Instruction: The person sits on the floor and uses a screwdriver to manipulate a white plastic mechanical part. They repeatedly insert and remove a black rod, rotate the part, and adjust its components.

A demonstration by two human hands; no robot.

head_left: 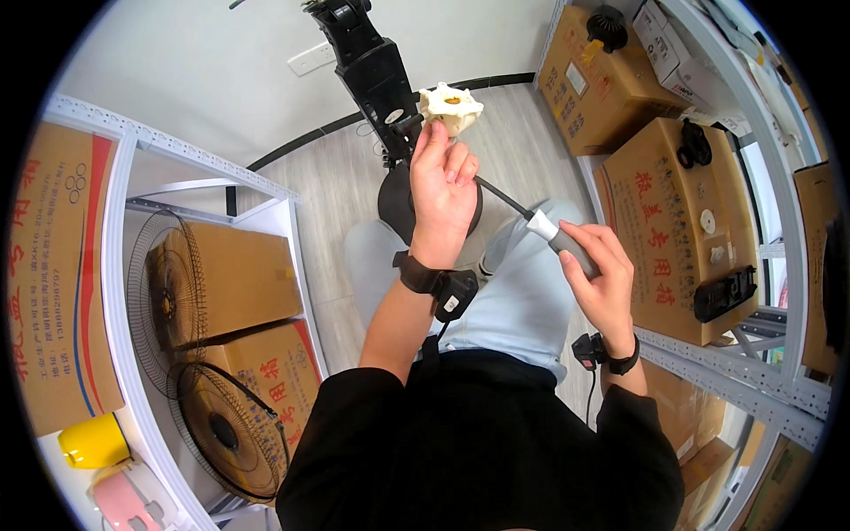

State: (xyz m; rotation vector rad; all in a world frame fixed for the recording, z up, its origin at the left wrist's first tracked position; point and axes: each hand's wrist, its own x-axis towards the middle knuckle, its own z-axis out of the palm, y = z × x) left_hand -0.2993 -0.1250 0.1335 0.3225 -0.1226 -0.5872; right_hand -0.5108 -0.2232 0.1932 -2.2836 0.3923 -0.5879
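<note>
My left hand (445, 181) is raised in front of a black upright stand (376, 80), its thumb and forefinger pinched at the underside of a cream-white, star-shaped part (452, 108) with a brass-coloured centre. The part sits beside a short black rod sticking out of the stand. In my right hand (604, 274) is a screwdriver (574, 251) with a grey handle, a pale collar and a long dark shaft. The shaft slants up and left behind my left hand, which hides its tip. Both wrists wear black straps with small devices.
Wire fan guards (168, 301) lean by cardboard boxes (226, 274) on the left shelf, above a yellow cup-like object (95, 442). On the right, a box (660, 230) carries black plastic parts (726, 294) and a white disc (707, 221). A round black base (398, 199) stands between my legs.
</note>
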